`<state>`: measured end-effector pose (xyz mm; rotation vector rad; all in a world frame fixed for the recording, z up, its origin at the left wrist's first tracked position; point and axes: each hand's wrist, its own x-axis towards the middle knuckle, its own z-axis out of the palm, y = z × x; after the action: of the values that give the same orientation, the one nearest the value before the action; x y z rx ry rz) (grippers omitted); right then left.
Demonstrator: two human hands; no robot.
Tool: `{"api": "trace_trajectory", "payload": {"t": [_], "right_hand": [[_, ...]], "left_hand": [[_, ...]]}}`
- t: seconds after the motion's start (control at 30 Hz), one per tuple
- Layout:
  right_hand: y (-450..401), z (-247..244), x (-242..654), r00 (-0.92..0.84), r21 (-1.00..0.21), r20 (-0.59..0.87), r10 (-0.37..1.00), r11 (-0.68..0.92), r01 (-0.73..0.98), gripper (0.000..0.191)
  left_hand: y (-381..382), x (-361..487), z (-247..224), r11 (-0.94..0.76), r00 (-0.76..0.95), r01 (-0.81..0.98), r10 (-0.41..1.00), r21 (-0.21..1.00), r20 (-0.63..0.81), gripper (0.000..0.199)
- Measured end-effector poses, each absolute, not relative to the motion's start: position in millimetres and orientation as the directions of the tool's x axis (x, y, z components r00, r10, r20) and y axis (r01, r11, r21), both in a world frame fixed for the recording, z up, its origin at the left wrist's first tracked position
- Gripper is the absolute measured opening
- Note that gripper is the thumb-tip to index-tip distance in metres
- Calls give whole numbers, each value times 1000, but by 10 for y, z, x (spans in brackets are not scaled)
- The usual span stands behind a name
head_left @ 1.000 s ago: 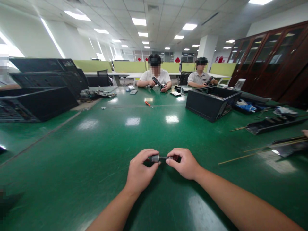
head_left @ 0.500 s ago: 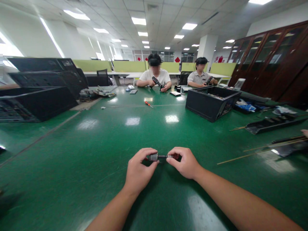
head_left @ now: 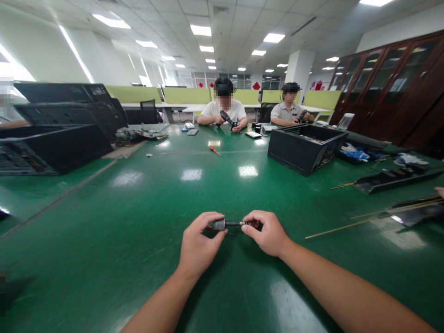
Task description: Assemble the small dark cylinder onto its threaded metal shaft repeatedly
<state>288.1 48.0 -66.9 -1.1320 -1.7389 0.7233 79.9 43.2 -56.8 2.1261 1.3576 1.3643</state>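
Between the thumb and fingers of my left hand [head_left: 201, 245] is a grey metal cylinder [head_left: 219, 225], held level just above the green table. A thin dark shaft [head_left: 233, 224] runs from its right end across to my right hand [head_left: 267, 233]. There my right thumb and fingers pinch a small dark reddish-brown part [head_left: 255, 224] with a shiny end, mostly covered by the fingers. I cannot make out what the whole piece is, nor whether its parts are joined inside my grip.
An orange-handled screwdriver [head_left: 213, 149] lies mid-table. Black computer cases stand at right [head_left: 291, 150] and left [head_left: 79, 150]. Thin brass-coloured rods [head_left: 343, 228] lie at right beside dark metal channels [head_left: 391, 180]. Two people sit opposite, one with a power drill [head_left: 225, 116].
My hands have drawn slightly apart, and more of the shaft shows between them. A brass-coloured rod at right reaches a little further left.
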Motion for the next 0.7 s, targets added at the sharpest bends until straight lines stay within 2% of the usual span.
{"api": "trace_trajectory", "payload": {"t": [0.3,0.53,0.6,0.7], "right_hand": [[483,-652,2889,-137,-838,370,919,393,378,7],[551,-737,2898,-105,-908,314,943,331,256,16],[579,-771,2902,-114,-931,286,952,304,202,18],[609,-807,2905,-114,-947,252,961,269,173,16]], "left_hand": [[448,776,-573,-490,83,555,837,672,541,23],[513,721,-520,-257,-158,630,881,732,445,39],[547,704,-526,-234,-178,550,905,802,386,47],[569,661,-530,-200,-156,316,953,928,259,60]]}}
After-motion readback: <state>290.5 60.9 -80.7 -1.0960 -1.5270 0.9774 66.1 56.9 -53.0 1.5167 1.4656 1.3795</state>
